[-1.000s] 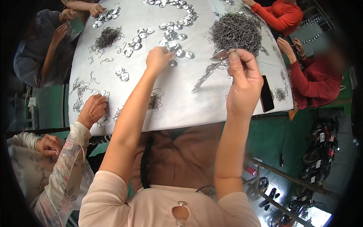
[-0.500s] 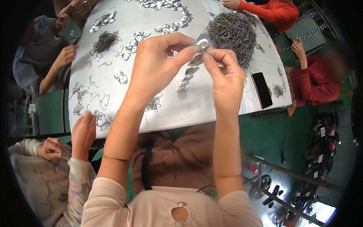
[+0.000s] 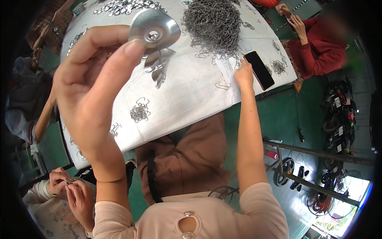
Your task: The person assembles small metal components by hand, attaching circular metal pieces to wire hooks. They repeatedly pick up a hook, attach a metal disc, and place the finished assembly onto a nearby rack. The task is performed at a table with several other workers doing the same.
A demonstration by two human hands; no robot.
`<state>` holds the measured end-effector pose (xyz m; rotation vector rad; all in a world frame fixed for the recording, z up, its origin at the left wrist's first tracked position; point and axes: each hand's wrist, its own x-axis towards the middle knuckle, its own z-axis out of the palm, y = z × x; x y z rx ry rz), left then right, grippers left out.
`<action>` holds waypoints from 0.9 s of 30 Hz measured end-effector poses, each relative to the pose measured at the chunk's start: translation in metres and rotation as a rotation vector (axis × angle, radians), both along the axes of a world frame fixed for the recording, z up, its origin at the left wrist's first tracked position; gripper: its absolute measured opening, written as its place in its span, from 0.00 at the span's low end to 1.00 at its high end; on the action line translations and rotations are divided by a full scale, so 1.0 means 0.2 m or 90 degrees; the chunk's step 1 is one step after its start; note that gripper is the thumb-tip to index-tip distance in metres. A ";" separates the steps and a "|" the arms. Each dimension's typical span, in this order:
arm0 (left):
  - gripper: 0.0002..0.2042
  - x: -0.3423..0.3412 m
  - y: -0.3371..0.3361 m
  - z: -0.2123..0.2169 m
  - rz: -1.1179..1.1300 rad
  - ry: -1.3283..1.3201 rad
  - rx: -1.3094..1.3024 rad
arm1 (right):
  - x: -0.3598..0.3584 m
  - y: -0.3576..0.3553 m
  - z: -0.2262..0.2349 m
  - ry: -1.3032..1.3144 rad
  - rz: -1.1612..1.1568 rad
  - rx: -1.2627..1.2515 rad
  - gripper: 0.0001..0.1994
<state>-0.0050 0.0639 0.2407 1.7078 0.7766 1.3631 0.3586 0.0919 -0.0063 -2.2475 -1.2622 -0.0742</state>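
Between thumb and fingers, my left hand (image 3: 93, 85) grips a shiny metal disc (image 3: 167, 30) with a raised centre hole, lifted above the table at the left. A short chain of similar metal discs (image 3: 160, 59), joined by wire, dangles below it. My right hand (image 3: 245, 75) is down on the white-covered table, fingertips drawn together beside a few loose wire hooks; whatever is in them is hidden. Just beyond it rises a big tangled heap of grey wire hooks (image 3: 211, 30). A dark phone (image 3: 259, 71) lies right beside that hand.
Many loose discs (image 3: 131, 6) spread at the far side of the white table (image 3: 187, 107). A small clump of hooks (image 3: 140, 111) lies nearer me. Several co-workers sit around the edges; one in a red sleeve (image 3: 324, 51) holds a disc chain at right.
My hands have parted. The left has come closer and leftward with the disc and its hanging chain; the right has let go of them and moved down beside the phone.
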 end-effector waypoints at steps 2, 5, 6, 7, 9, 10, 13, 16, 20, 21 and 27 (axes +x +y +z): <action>0.09 -0.03 -0.04 0.04 -0.019 -0.016 0.025 | -0.08 0.00 0.00 -0.005 0.038 -0.022 0.16; 0.08 -0.10 -0.13 0.05 -0.056 -0.047 0.018 | -0.33 0.03 0.10 0.090 0.215 -0.004 0.17; 0.08 -0.14 -0.15 0.04 -0.071 -0.056 0.026 | -0.40 0.05 0.18 0.101 0.246 0.019 0.16; 0.08 -0.14 -0.15 0.03 -0.096 -0.051 0.044 | -0.42 0.05 0.22 0.112 0.270 0.046 0.15; 0.07 -0.14 -0.17 -0.01 -0.134 -0.013 0.082 | -0.40 0.12 0.22 0.087 0.278 -0.004 0.12; 0.07 -0.15 -0.20 -0.02 -0.134 0.028 0.101 | -0.40 0.18 0.23 0.075 0.287 -0.028 0.10; 0.09 -0.10 -0.33 -0.05 -0.143 0.032 0.027 | -0.38 0.31 0.18 0.020 0.309 -0.096 0.08; 0.08 -0.06 -0.46 -0.13 -0.138 -0.012 -0.097 | -0.40 0.38 0.21 -0.037 0.324 -0.256 0.09; 0.07 -0.04 -0.52 -0.24 -0.191 0.041 -0.102 | -0.44 0.42 0.22 -0.107 0.413 -0.339 0.10; 0.07 -0.04 -0.54 -0.29 -0.188 0.047 -0.092 | -0.46 0.40 0.22 -0.071 0.433 -0.314 0.10; 0.08 0.03 -0.60 -0.60 -0.148 0.107 -0.055 | -0.52 0.12 0.27 0.571 0.459 -0.205 0.07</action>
